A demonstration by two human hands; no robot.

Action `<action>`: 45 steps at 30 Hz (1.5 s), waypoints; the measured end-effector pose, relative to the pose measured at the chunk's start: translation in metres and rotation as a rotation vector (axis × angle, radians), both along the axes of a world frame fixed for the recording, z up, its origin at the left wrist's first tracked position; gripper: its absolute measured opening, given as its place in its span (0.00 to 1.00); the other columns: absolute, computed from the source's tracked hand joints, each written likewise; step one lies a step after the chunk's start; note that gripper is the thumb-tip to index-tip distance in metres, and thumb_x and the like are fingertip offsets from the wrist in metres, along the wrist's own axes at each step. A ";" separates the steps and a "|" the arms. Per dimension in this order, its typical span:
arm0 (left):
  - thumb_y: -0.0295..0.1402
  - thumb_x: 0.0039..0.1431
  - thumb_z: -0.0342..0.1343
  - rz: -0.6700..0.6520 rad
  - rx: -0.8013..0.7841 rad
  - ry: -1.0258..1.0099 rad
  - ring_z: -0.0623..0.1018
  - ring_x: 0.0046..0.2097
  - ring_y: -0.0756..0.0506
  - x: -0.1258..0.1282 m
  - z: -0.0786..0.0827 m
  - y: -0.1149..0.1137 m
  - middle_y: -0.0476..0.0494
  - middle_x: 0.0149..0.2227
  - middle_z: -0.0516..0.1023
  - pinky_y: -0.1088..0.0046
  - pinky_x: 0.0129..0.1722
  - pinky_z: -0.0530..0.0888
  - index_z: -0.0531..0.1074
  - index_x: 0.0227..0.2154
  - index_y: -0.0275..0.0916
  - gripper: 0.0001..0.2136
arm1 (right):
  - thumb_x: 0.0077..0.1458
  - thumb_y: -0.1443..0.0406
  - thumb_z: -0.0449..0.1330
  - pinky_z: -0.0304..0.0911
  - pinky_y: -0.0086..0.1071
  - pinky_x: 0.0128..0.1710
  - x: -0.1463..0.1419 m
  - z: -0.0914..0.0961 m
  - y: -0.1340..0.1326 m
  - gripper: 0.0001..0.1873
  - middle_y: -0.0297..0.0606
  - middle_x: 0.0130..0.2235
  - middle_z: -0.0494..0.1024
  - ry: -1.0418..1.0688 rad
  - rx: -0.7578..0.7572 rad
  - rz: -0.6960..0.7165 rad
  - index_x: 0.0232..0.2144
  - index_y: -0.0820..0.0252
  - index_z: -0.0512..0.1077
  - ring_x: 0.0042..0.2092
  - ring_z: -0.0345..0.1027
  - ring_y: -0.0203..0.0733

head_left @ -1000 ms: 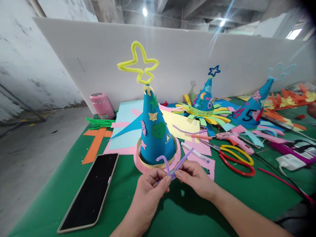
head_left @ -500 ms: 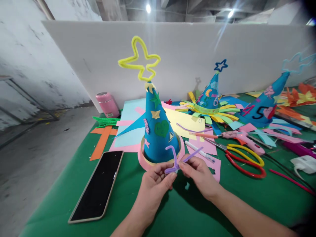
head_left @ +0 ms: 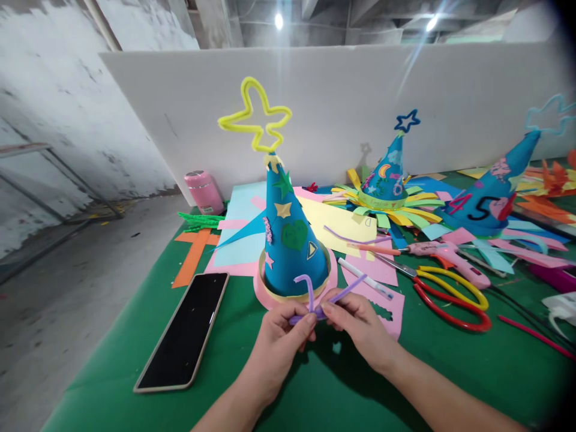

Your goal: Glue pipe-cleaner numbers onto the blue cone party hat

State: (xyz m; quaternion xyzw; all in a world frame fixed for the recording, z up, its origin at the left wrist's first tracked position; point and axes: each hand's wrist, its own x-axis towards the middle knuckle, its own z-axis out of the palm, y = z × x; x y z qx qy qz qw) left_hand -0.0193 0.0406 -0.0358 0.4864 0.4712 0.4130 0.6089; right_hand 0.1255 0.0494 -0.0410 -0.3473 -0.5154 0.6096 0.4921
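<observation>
Between my two hands is a bent purple pipe cleaner [head_left: 310, 294], one end hooked upward and the other slanting up to the right. My left hand [head_left: 285, 336] pinches its left part between thumb and fingers. Closed on the right part, my right hand [head_left: 355, 321] holds it close beside the left. Just behind them stands a blue paper cone hat [head_left: 294, 264] with a pink brim, stuck-on stars and a green heart. A yellow pipe-cleaner star shape [head_left: 254, 114] tops the hat.
A phone [head_left: 182, 333] lies at the left. Scissors [head_left: 450, 297], a pink glue gun [head_left: 454, 258] and a white pen [head_left: 364, 277] lie to the right. Two more blue cone hats [head_left: 384, 174] stand farther back among paper strips. A pink bottle [head_left: 204, 192] stands by the white board [head_left: 315, 90].
My hands have shifted slightly left and down relative to the hat. The pipe cleaner's hooked end has turned a little leftward. The camera view has moved slightly.
</observation>
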 end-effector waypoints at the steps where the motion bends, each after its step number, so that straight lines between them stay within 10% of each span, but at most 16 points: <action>1: 0.35 0.49 0.56 -0.001 0.000 -0.004 0.60 0.21 0.55 -0.001 0.000 0.000 0.52 0.17 0.66 0.79 0.20 0.55 0.67 0.20 0.34 0.10 | 0.52 0.64 0.55 0.51 0.24 0.23 0.001 -0.001 0.000 0.09 0.30 0.22 0.65 -0.013 -0.013 -0.021 0.23 0.62 0.70 0.24 0.55 0.29; 12: 0.34 0.49 0.55 0.003 0.053 -0.001 0.62 0.22 0.54 -0.003 -0.002 0.000 0.52 0.17 0.65 0.78 0.22 0.56 0.66 0.18 0.35 0.10 | 0.49 0.62 0.57 0.42 0.26 0.20 -0.001 -0.010 0.001 0.10 0.27 0.19 0.58 0.057 -0.188 -0.049 0.21 0.62 0.67 0.22 0.47 0.28; 45: 0.34 0.45 0.59 0.069 0.026 -0.002 0.68 0.24 0.54 0.003 0.007 -0.003 0.50 0.23 0.71 0.80 0.22 0.64 0.69 0.28 0.35 0.08 | 0.52 0.57 0.54 0.46 0.27 0.20 0.009 -0.007 0.006 0.19 0.27 0.16 0.58 -0.094 0.020 -0.266 0.15 0.60 0.59 0.20 0.49 0.30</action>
